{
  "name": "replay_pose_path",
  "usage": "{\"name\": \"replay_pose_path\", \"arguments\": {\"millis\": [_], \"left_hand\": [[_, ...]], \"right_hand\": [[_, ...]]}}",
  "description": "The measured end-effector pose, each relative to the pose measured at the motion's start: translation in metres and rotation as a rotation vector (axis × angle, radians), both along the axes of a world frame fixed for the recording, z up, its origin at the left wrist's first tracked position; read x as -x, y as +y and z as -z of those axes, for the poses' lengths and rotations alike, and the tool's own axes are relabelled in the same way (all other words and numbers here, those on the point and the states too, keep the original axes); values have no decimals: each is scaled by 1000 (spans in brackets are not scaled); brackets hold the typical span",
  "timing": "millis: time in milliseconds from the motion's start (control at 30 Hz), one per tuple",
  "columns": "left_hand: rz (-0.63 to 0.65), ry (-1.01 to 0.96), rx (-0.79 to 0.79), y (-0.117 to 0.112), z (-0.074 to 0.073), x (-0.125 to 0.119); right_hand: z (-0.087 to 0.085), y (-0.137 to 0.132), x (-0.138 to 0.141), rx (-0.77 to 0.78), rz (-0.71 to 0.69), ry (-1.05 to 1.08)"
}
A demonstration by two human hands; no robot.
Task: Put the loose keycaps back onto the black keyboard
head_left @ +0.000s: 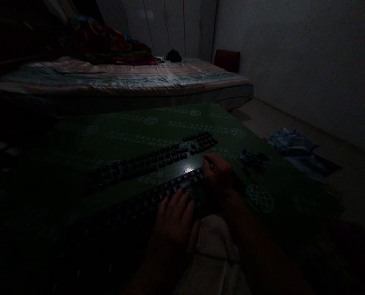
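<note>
The room is very dark. A black keyboard (158, 196) lies near me on a green sheet (124, 131) printed with pale round marks. My left hand (174, 219) rests flat on its keys, fingers stretched out. My right hand (217, 174) is curled at the keyboard's right end, fingers pinched on something small that I cannot make out. Beyond it, loose black keycaps (158, 159) lie in rows across the sheet.
A pale cloth (211, 254) lies in front of me under my arms. A dark crumpled thing (253, 157) sits right of my hand. A bluish bundle (291, 141) lies on the floor. A bed (124, 80) with a colourful blanket stands behind.
</note>
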State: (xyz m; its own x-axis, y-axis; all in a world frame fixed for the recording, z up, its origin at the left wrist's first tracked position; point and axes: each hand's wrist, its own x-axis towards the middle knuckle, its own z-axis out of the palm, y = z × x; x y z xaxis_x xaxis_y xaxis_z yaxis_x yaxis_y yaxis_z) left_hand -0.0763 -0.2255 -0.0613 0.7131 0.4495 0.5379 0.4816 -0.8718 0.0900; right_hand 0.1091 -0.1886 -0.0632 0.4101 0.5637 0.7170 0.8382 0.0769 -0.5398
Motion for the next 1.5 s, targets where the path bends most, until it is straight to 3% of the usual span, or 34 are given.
{"name": "replay_pose_path", "arguments": {"millis": [733, 1500], "left_hand": [[-38, 19, 13, 0, -1, 0], [20, 84, -114, 9, -1, -1]], "right_hand": [[0, 1, 2, 34, -12, 36], [-5, 4, -1, 122, 5, -55]]}}
